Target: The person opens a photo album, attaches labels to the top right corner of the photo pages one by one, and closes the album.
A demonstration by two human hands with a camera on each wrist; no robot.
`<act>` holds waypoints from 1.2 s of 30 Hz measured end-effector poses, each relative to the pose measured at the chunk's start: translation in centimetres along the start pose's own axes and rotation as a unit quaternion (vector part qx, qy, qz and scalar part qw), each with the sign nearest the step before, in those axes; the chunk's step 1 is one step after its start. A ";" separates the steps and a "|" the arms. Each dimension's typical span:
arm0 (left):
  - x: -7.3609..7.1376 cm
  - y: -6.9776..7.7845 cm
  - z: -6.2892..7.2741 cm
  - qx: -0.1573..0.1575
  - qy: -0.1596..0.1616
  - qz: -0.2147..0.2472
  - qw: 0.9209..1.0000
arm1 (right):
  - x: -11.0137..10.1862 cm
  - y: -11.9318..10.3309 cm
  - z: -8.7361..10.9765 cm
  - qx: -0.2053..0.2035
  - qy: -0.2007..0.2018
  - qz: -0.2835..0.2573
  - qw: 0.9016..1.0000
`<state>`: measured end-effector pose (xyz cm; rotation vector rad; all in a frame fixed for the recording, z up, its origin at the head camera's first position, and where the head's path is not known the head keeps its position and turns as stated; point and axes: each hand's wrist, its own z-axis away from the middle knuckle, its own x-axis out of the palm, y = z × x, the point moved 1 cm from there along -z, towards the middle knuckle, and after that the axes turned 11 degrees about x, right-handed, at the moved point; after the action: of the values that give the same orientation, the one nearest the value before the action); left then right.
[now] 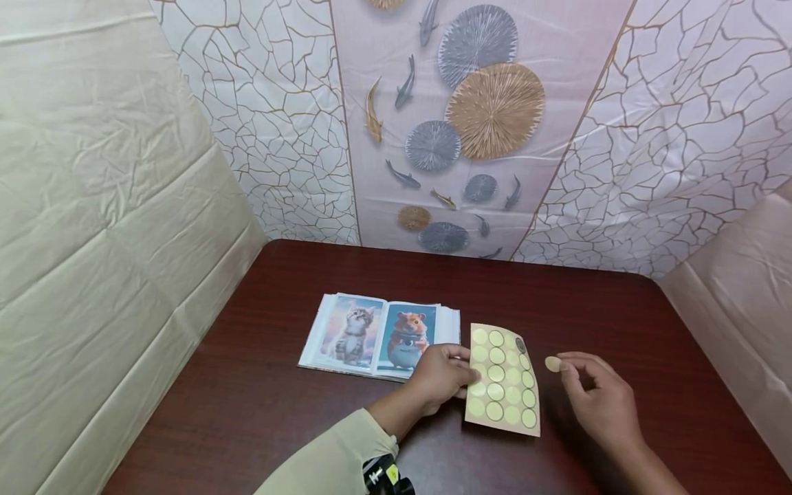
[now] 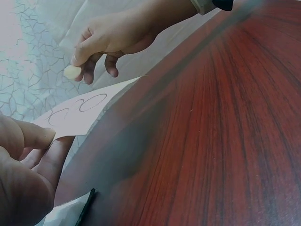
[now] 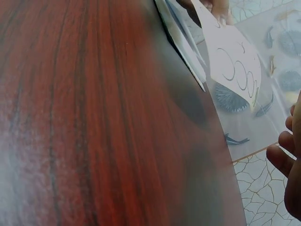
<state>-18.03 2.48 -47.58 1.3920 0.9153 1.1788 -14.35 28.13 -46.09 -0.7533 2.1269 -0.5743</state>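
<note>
My left hand pinches the left edge of a sheet of round pale-yellow stickers, thumb on top and fingers beneath. The sheet is held up over the table and bows slightly, with one dark circle near its top right corner. To its right, my right hand pinches a single round sticker between thumb and forefinger, apart from the sheet. In the left wrist view this sticker shows beyond the sheet. The right wrist view shows the sheet but only part of the right hand.
An open photo album lies behind the left hand, with a kitten picture on its left page and a hamster picture on its right. The dark red wooden table is bordered by a patterned curtain at the back and beige cloth at the left.
</note>
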 end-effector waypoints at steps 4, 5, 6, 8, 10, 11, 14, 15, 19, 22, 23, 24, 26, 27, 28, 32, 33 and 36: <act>0.1 0.1 -0.1 0.001 0.003 -0.002 1.000 | 0.2 -0.1 0.2 0.002 -0.021 0.000 1.000; 0.1 0.1 -0.1 0.002 0.005 -0.003 1.000 | 0.2 -0.1 0.3 0.000 -0.024 0.000 1.000; 0.2 0.0 -0.2 0.003 0.006 -0.004 1.000 | 0.2 -0.1 0.4 -0.001 -0.025 0.000 1.000; 0.4 0.1 -0.3 0.007 0.010 -0.009 1.000 | 0.3 -0.1 0.4 -0.006 -0.027 -0.003 1.000; 0.5 0.1 -0.4 0.011 0.013 -0.012 1.000 | 0.4 0.0 0.5 -0.010 -0.030 -0.008 0.999; 0.6 0.1 -0.5 0.013 0.015 -0.014 1.000 | 0.5 0.0 0.5 -0.012 -0.030 -0.010 0.999; 1.0 0.1 -0.6 0.017 0.021 -0.027 0.999 | 0.6 0.1 0.5 -0.018 -0.030 -0.014 0.999; 1.1 0.1 -0.7 0.017 0.024 -0.031 0.999 | 0.6 0.1 0.5 -0.018 -0.030 -0.015 0.999; 1.7 0.2 -1.0 0.021 0.032 -0.050 0.998 | 0.8 0.1 0.5 -0.018 -0.029 -0.019 0.999; 2.1 0.2 -1.3 0.027 0.035 -0.062 0.997 | 0.9 0.0 0.4 -0.016 -0.031 -0.022 0.999; 2.3 0.2 -1.4 0.026 0.038 -0.063 0.997 | 1.0 0.0 0.4 -0.015 -0.032 -0.022 0.999; 2.5 0.2 -1.5 0.025 0.040 -0.066 0.997 | 1.0 -0.1 0.4 -0.014 -0.033 -0.022 0.999; 2.8 0.1 -1.7 0.023 0.043 -0.071 0.996 | 1.1 -0.2 0.4 -0.012 -0.036 -0.025 0.999; 3.0 0.1 -1.8 0.023 0.044 -0.074 0.996 | 1.2 -0.3 0.4 -0.012 -0.039 -0.025 0.999; 3.2 0.0 -1.9 0.022 0.045 -0.078 0.996 | 1.2 -0.3 0.4 -0.012 -0.041 -0.026 0.999; 3.6 -0.2 -2.1 0.023 0.053 -0.099 0.993 | 1.4 -0.5 0.5 -0.011 -0.058 -0.031 0.998; 3.7 -0.3 -2.2 0.024 0.054 -0.103 0.993 | 1.5 -0.5 0.5 -0.010 -0.062 -0.030 0.998; 3.8 -0.5 -2.3 0.025 0.062 -0.106 0.992 | 1.6 -0.5 0.6 -0.011 -0.070 -0.031 0.997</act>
<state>-19.35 6.77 -47.47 1.2376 1.1582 1.0951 -14.51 26.53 -47.00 -0.8506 1.9895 -0.5152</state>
